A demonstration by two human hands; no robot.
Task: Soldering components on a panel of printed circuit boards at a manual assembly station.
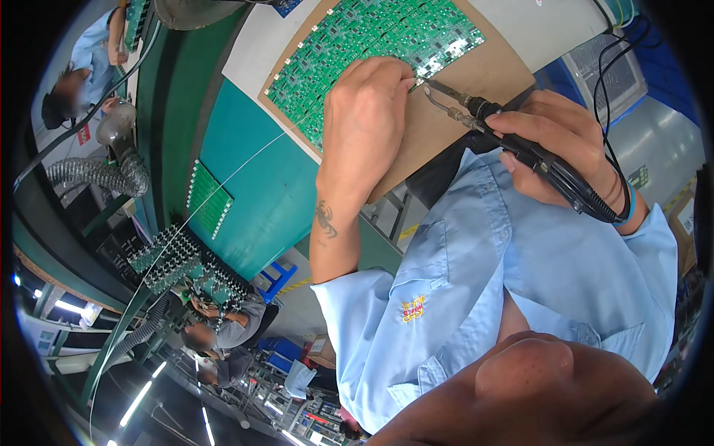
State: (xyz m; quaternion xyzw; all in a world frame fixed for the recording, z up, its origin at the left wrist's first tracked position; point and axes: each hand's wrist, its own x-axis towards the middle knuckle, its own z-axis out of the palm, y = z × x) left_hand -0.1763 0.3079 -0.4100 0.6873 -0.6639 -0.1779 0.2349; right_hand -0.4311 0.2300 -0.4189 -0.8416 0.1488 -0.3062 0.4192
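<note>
1. While the person bends over the work, the board (297, 85), a wide green panel crowded with small parts, lies on a brown sheet (454, 123) that juts out past its near edge.
2. At that near edge is the left hand (367, 104), laid over part of the board, its fingertips drawn together; I cannot tell whether they grasp anything.
3. Just right of the board, the right hand (565, 141) grasps a black iron (535, 154) firmly, fingers wrapped round the handle. Its metal end points at the board's near edge, close to the left fingertips; whether it touches, I cannot tell.
4. From beside the left hand, a thin wire (238, 169) runs away to the left of the board.
5. Left of the board, a smaller green panel (209, 199) rests on the teal bench top (260, 215).
6. Farther left of the board, many panels (175, 260) stand in rows near a co-worker in grey (245, 323).
7. Well beyond the board's far left, someone in light blue (93, 41) sits by a ribbed hose (82, 172).
</note>
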